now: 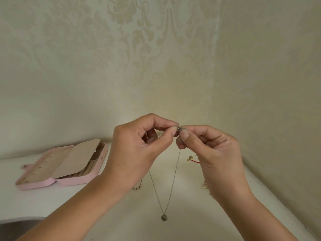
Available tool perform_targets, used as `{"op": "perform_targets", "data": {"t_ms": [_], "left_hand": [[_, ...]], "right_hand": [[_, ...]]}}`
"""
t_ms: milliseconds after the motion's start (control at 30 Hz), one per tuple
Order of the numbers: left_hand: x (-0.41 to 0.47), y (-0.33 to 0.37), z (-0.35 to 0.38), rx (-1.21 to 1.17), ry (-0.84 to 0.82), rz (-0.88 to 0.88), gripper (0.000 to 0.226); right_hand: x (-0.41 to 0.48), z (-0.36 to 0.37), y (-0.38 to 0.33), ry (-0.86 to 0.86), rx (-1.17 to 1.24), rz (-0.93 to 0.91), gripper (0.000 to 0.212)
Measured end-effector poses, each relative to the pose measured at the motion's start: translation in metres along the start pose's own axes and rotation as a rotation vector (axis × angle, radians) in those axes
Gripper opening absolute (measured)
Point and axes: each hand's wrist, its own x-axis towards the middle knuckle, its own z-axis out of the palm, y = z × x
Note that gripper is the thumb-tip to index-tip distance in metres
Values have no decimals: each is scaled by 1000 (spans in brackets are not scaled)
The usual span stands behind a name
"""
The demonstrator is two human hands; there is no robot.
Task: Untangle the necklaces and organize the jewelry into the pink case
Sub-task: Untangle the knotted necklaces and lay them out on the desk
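Two walls meet in a corner behind the bench. The back wall (156, 49) carries cream wallpaper with a pale damask pattern of leaves and flowers. The right-hand wall (271, 70) has the same paper, fainter. The white bench (43, 202) curves at lower left, where a dark surface (17, 226) shows. The light is soft and even.

Head-worn wide view, forward and down, close over the table (52, 202).
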Motion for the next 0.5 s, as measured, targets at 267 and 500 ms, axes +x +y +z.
{"op": "perform_targets", "data": {"t_ms": [267, 500], "left_hand": [[16, -8, -19, 153, -288, -165, 8], [20, -13, -23, -181, -663, -556, 15]], "right_hand": [[16, -15, 13, -133, 6, 90, 10], [25, -31, 24, -407, 185, 448, 10]]}}
